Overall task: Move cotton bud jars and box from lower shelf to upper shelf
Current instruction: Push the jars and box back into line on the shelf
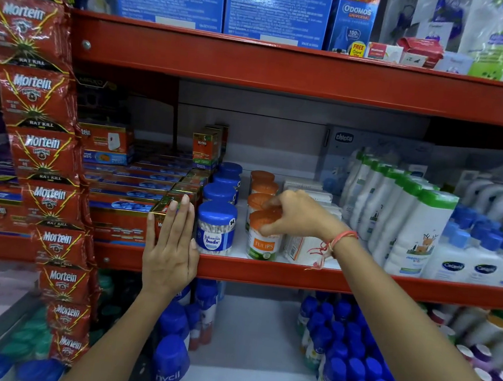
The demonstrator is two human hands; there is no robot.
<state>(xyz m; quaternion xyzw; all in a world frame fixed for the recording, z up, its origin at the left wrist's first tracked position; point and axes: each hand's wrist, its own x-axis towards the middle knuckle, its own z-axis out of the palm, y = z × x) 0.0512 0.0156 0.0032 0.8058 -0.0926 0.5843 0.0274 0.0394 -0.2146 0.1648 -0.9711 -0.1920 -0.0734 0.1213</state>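
On the middle red shelf point(266, 273) stand two rows of cotton bud jars. Blue-lidded Johnson's buds jars point(216, 227) form the left row and orange-lidded Tulips jars point(261, 244) the right row. My right hand point(293, 213) grips the orange lid of the front Tulips jar from above. Flat and with fingers straight, my left hand point(171, 245) presses against a red and gold Mortein box point(160, 215), just left of the front blue jar, holding nothing. White cotton bud boxes point(301, 246) stand right of the orange jars, partly behind my right wrist.
Red Mortein sachet strips point(46, 150) hang down the left. Flat Mortein packs point(124, 205) fill the shelf's left, white lotion bottles point(407, 228) its right. Blue Odomos boxes point(226, 1) crowd the top shelf. Blue-capped bottles point(361, 369) stand on the shelf below.
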